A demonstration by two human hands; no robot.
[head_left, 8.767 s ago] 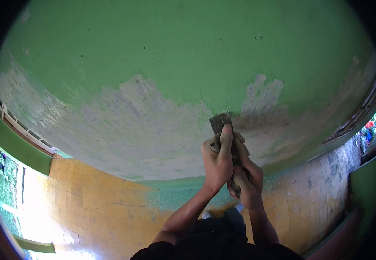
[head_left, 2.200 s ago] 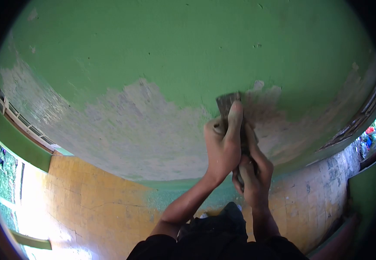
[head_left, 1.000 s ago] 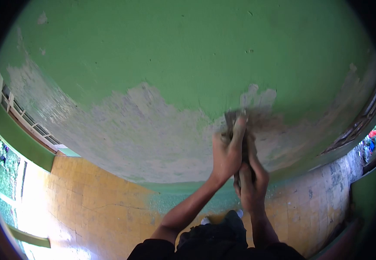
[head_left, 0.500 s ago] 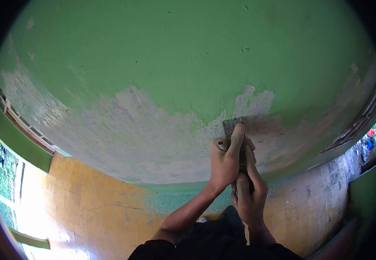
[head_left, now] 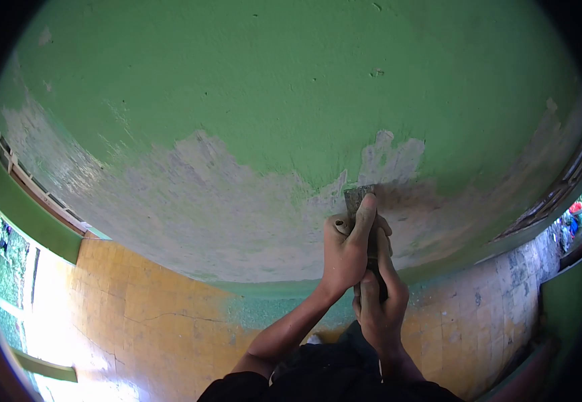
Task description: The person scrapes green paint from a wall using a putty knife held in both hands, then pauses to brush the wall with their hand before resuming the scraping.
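Both my hands grip one paint scraper [head_left: 357, 195], its flat metal blade against the wall at the ragged lower edge of the green paint [head_left: 291, 87]. My left hand [head_left: 348, 249] is closed around the upper part near the blade, its thumb laid along the tool. Lower down, my right hand [head_left: 383, 305] is wrapped around the dark handle, mostly hidden by the fingers. Below and to the left of the blade spreads a bare, whitish scraped patch [head_left: 204, 201]. A smaller pale patch [head_left: 391, 157] lies just above the blade.
Yellowish floor tiles [head_left: 150, 295] with a crack run along the foot of the wall, which has a teal strip [head_left: 271, 309]. Bright openings lie at far left and far right. A green ledge [head_left: 33, 208] stands at left, and a shoe tip [head_left: 314, 339] shows below me.
The scraper and both hands have shifted very slightly downward and left in view. The grip stays the same, and the paint edge looks much as before.
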